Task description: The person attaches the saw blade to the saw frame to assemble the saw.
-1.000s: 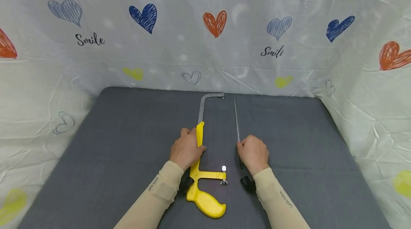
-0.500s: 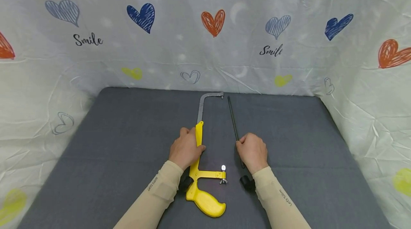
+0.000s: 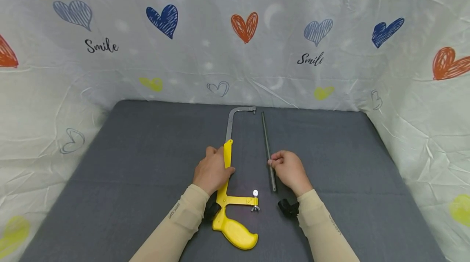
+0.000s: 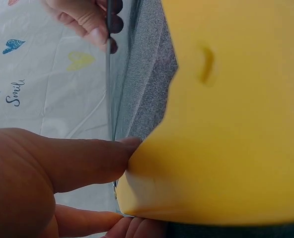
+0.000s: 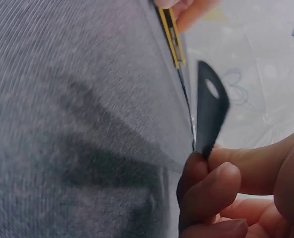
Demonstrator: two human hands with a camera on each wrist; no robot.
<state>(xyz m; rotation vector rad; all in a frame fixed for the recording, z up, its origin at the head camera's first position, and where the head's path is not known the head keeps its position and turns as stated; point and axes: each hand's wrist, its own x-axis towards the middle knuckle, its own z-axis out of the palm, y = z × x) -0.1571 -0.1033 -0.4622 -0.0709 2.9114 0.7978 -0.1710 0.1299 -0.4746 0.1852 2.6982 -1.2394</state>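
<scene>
A hacksaw frame (image 3: 238, 233) with a yellow handle and a grey metal front bow lies on the table, its gap facing right. My left hand (image 3: 211, 172) grips the yellow spine; in the left wrist view the thumb (image 4: 87, 161) presses against it. Right of the frame and apart from it, my right hand (image 3: 291, 172) pinches a thin dark hacksaw blade (image 3: 265, 137) between thumb and fingers. The blade points away from me, roughly along the frame's gap. Its near end, with a hole, shows large in the right wrist view (image 5: 214, 119).
A wing nut (image 3: 255, 208) sits on the frame's yellow lower arm, below a pale clamp piece (image 3: 256, 193). Dark grey cloth covers the table (image 3: 349, 152). A white curtain (image 3: 279, 62) printed with hearts hangs behind and at both sides.
The blade has turned about its length, and its far tip has swung left toward the frame's bow. My right wrist has shifted slightly right and the fingers have changed their pinch. The left hand stays put.
</scene>
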